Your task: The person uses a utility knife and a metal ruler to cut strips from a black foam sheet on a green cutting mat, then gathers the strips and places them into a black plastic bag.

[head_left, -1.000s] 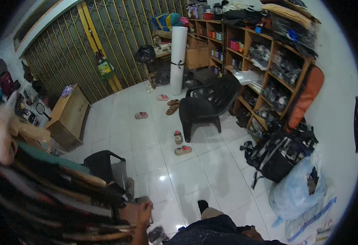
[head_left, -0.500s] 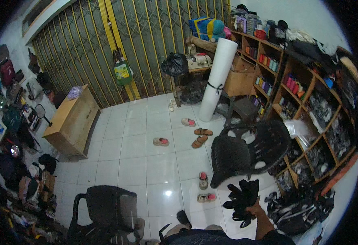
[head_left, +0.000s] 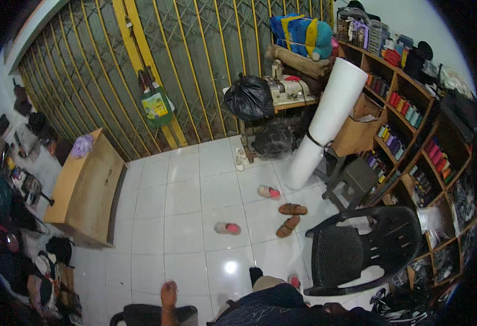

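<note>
My left hand [head_left: 169, 294] reaches up from the lower edge, above a black plastic chair [head_left: 135, 314] at the lower left. It looks small and dim, so its finger pose is unclear, and no held thing shows. My right hand cannot be made out; the lower right of my body shows only dark clothing [head_left: 271, 304]. The bunch of black straps is out of sight. To the right stands another black plastic chair [head_left: 339, 252] with a woven-look seat.
Brown sandals [head_left: 287, 226] and pale clogs [head_left: 227, 228] lie on the white tiles. A white roll [head_left: 331, 119] leans by the sewing machine [head_left: 290, 89]. Thread shelves [head_left: 399, 130] line the right wall. A wooden cabinet [head_left: 81, 190] stands left, before a folding gate [head_left: 200, 70].
The view has shifted, bringing the gate and shelves nearer. My right hand and the black straps it held have left the view. My left hand has come into view over the left chair.
</note>
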`<state>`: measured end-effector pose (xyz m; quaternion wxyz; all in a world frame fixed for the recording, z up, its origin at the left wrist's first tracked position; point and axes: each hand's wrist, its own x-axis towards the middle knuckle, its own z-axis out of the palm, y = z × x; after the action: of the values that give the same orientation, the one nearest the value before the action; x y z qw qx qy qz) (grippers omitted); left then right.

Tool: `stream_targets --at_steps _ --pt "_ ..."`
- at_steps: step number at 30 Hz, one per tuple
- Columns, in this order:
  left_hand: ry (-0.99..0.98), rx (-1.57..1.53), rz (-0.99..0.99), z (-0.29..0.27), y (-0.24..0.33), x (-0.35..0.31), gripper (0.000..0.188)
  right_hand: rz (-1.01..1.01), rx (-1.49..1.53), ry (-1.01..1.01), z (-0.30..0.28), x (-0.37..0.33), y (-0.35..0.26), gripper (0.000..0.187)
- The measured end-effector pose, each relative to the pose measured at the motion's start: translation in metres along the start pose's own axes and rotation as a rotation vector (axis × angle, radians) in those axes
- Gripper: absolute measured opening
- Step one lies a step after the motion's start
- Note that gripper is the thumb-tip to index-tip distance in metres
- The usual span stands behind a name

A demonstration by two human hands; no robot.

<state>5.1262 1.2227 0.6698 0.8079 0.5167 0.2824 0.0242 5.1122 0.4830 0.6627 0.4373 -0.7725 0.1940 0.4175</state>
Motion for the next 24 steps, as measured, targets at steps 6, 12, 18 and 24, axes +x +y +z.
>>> stream_targets --at_steps 6,12,18,24 --pt "0.222 0.853 -0.636 0.029 -0.081 0.046 0.026 -0.562 -0.103 0.094 -0.088 0.126 -0.222 0.084" --pt "0.157 0.962 -0.625 0.026 0.011 0.228 0.021 -0.344 -0.638 0.091 -0.146 0.246 -0.560 0.103" --pt "-0.255 1.992 0.697 -0.021 0.242 0.563 0.017 -0.638 -0.641 -0.053 -0.155 0.231 -0.803 0.112" --pt "-0.227 1.278 0.711 0.402 0.449 0.813 0.035 -0.544 -0.634 -0.180 -0.237 0.264 -0.948 0.125"
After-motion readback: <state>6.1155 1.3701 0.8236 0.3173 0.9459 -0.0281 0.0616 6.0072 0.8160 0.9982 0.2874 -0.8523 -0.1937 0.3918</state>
